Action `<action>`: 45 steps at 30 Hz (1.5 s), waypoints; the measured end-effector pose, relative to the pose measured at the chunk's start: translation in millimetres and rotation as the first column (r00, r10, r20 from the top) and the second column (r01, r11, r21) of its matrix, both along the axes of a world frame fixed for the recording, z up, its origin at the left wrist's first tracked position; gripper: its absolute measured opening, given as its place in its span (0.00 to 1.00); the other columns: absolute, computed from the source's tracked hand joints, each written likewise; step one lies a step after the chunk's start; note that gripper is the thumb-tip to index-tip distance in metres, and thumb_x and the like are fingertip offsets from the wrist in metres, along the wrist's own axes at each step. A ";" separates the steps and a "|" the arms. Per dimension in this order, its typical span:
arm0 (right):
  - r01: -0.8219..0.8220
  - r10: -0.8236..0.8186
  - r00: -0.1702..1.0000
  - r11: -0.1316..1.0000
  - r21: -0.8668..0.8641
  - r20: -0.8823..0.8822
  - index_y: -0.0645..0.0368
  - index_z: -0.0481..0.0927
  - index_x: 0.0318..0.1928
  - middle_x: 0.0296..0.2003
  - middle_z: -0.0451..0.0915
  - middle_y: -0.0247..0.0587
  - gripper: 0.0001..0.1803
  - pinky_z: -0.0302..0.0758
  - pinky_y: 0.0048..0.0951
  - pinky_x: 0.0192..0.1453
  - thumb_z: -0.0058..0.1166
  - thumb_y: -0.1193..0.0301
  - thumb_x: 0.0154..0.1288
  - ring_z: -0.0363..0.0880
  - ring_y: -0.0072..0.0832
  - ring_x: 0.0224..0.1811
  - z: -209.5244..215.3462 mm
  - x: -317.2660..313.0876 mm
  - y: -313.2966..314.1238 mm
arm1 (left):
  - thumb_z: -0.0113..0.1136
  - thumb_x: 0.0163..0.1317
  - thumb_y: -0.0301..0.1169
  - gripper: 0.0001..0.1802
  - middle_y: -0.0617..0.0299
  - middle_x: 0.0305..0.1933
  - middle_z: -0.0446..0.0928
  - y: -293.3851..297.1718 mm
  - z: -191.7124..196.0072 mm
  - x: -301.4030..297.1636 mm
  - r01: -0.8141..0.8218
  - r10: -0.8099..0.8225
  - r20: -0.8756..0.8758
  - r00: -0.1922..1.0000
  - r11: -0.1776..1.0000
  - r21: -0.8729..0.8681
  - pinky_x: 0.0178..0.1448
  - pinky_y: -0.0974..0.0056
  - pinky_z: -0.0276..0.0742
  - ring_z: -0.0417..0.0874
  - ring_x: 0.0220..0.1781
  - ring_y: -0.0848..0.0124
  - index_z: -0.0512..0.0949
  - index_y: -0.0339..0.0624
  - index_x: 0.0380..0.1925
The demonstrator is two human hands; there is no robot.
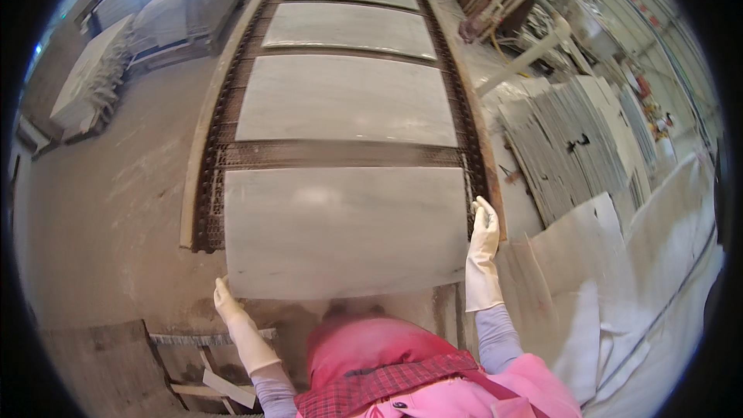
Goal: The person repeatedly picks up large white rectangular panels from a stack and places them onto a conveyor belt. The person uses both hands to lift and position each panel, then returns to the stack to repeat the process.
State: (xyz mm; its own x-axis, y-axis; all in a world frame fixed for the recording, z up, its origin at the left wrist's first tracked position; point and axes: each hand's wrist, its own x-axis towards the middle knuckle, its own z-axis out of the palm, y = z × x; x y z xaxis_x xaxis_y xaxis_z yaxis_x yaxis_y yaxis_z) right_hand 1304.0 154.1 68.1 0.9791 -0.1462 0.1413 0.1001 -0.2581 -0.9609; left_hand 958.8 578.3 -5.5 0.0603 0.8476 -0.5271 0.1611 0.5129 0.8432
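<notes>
Grey stone slab edges held by left hand and right hand.

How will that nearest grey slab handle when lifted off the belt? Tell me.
The slab looks like polished stone: probably rigid and heavy, hence the left hand and right hand gripping opposite edges. Its glossy face may slip against gloves. Being thin and wide, it could crack if knocked.

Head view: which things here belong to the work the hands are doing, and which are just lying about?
In hand:
- nearest pale grey stone slab, gripped at its edges by left hand and right hand
- brown metal mesh conveyor beneath it
- further grey slabs on the belt

Lying about:
- leaning stack of grey slabs, right
- covered pale stacks, left
</notes>
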 end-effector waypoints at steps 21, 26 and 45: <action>0.122 -0.070 0.725 0.992 0.028 -0.686 0.67 0.67 0.61 0.62 0.68 0.50 0.34 0.60 0.32 0.66 0.42 0.51 0.68 0.64 0.36 0.65 -85.0 -73.3 -61.6 | 0.38 0.65 0.56 0.34 0.58 0.65 0.67 -0.2 4.8 37.3 -0.353 0.624 0.524 0.580 0.772 -0.528 0.70 0.50 0.56 0.63 0.67 0.59 0.67 0.42 0.60; 0.184 -0.162 0.721 0.982 -0.039 -0.673 0.66 0.71 0.58 0.58 0.72 0.50 0.32 0.62 0.34 0.64 0.44 0.50 0.66 0.68 0.38 0.62 -100.4 -66.7 -63.4 | 0.37 0.66 0.52 0.31 0.57 0.64 0.68 6.7 6.2 41.7 -0.351 0.633 0.520 0.574 0.764 -0.542 0.70 0.50 0.57 0.64 0.68 0.59 0.70 0.42 0.58; 0.129 -0.095 0.689 0.992 -0.008 -0.718 0.66 0.70 0.59 0.59 0.71 0.49 0.34 0.63 0.36 0.63 0.43 0.49 0.66 0.67 0.37 0.62 -89.4 -52.1 -51.2 | 0.36 0.67 0.46 0.27 0.56 0.62 0.70 22.3 -9.9 49.6 -0.259 0.521 0.548 0.655 0.835 -0.485 0.68 0.50 0.60 0.67 0.65 0.58 0.71 0.39 0.56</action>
State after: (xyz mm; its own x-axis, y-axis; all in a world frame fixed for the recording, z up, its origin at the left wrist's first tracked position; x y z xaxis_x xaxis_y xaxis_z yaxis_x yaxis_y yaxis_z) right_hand 1251.9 102.9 -21.3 0.7568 -0.2506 -0.6037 -0.6492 -0.1817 -0.7385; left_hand 1008.5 600.6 -15.4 0.1944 0.6468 -0.7375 -0.6260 0.6606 0.4144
